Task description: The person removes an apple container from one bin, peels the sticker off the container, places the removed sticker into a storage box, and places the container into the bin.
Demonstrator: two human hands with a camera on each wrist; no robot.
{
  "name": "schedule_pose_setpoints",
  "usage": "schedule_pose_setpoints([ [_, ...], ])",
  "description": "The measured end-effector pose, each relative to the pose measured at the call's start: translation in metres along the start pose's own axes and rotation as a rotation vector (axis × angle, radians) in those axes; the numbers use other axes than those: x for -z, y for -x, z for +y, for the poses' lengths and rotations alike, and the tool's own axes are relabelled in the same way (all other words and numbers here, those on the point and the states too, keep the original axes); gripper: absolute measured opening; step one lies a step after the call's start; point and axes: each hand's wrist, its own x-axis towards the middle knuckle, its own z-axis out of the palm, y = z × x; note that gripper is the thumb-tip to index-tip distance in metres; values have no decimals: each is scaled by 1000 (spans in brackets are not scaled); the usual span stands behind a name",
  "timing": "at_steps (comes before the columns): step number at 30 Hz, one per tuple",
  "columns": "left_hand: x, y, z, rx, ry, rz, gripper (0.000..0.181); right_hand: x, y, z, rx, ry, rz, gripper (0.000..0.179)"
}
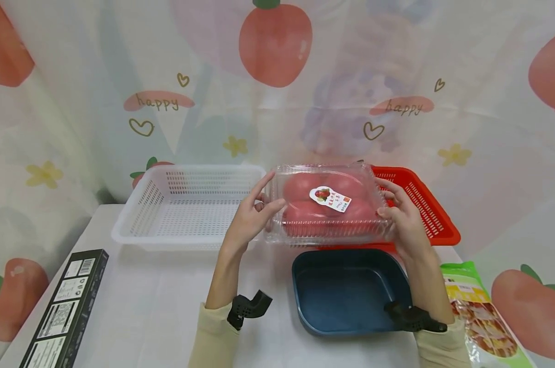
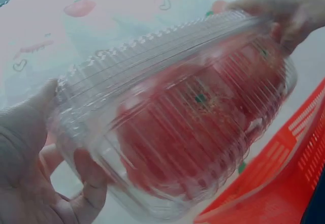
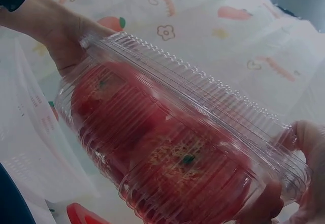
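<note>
Head view: left hand (image 1: 250, 220) and right hand (image 1: 407, 222) are gripping a clear plastic box (image 1: 330, 224) at opposite ends, each grip closed on an edge. Box is being held up off the white desk (image 1: 162, 306), partly blocking a red basket (image 1: 436, 220). Red round fruit (image 2: 177, 127) is showing through the plastic; a white label (image 1: 331, 199) is sitting on top. Dark blue tray (image 1: 346, 291) is resting on the nearer side, partly under the right forearm. White basket (image 1: 190, 214) is standing left of the box. Further out: black printed carton (image 1: 63, 312) is lying near the desk's left edge, green-and-yellow packet (image 1: 482, 319) near its right. Pale fabric backdrop (image 1: 277, 128) is hanging behind and along both sides, showing fruit, flowers, hearts and "happy" prints.
</note>
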Motion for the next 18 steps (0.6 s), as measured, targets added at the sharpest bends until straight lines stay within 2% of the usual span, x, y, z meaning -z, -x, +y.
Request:
schedule_pose_setpoints([
  [4, 0, 2, -1, 2, 6, -10, 60, -1, 6, -2, -7, 91, -14, 56],
  [9, -2, 6, -1, 25, -63, -82, 61, 5, 18, -4, -14, 167, -59, 62],
  [14, 19, 14, 5, 24, -136, -98, 62, -7, 17, -9, -6, 272, -195, 65],
  [18, 42, 22, 8, 73, -185, -128, 62, -24, 18, -10, 20, 366, -257, 64],
])
